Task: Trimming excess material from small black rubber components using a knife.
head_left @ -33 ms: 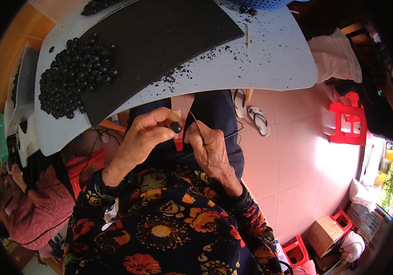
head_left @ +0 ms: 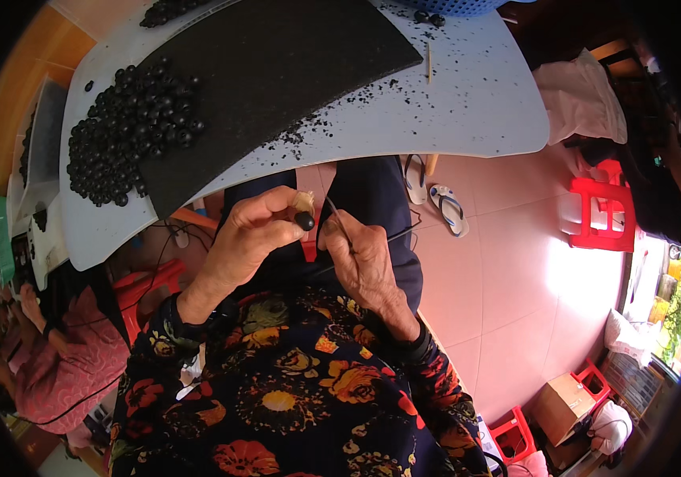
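At frame centre, left hand (head_left: 247,238) pinches a round black piece (head_left: 305,221) between fingers; right hand (head_left: 366,266) (just beside) grasps a thin rod (head_left: 336,211). Heaped black beads (head_left: 130,131) lie upper left.

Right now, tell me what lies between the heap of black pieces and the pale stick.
In the head view, the dark mat lies between the heap of black pieces and the pale stick.

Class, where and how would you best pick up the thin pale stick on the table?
Probably pinch the thin pale stick across its near end, coming from above on the person's side: it lies flat, roughly pointing toward the person, and a corner of the dark mat sits close to its left, further up.
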The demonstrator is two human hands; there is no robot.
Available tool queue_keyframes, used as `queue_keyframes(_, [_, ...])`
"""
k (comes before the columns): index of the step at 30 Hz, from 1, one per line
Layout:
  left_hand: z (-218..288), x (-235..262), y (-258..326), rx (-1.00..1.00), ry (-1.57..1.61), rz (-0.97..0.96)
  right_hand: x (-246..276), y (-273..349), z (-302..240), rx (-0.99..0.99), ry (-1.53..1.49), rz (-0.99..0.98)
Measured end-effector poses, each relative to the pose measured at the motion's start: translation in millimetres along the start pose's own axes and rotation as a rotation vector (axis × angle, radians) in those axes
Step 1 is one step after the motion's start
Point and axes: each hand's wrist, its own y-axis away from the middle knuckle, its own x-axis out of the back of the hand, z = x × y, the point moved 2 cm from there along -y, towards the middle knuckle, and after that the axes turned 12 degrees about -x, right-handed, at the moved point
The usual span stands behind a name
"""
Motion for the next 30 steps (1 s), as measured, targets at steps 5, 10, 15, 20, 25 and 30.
queue_keyframes(5, [2, -3, 0, -0.025, -0.002, 0.019, -4, 1, 1, 0.102, 0.100, 0.031])
queue_keyframes(10, [-2, 0, -3, -0.044, -0.013, 0.018, -5, -2, -4, 0.143, 0.204, 0.038])
queue_keyframes(15, [-5, 1, -2, -0.082, -0.063, 0.012, -7, -1, -4, 0.167, 0.276, 0.084])
queue_keyframes(20, [-5, -2, 0, -0.097, -0.029, 0.046, -6, -1, -5, 0.168, 0.275, 0.099])
queue_keyframes(25, [-8, -2, 0, -0.116, -0.020, 0.078, -8, -3, -5, 0.181, 0.273, 0.113])
queue_keyframes(30, [-1, -8, -2, -0.045, -0.098, 0.075, -8, -6, 0, 0.139, 0.327, 0.138])
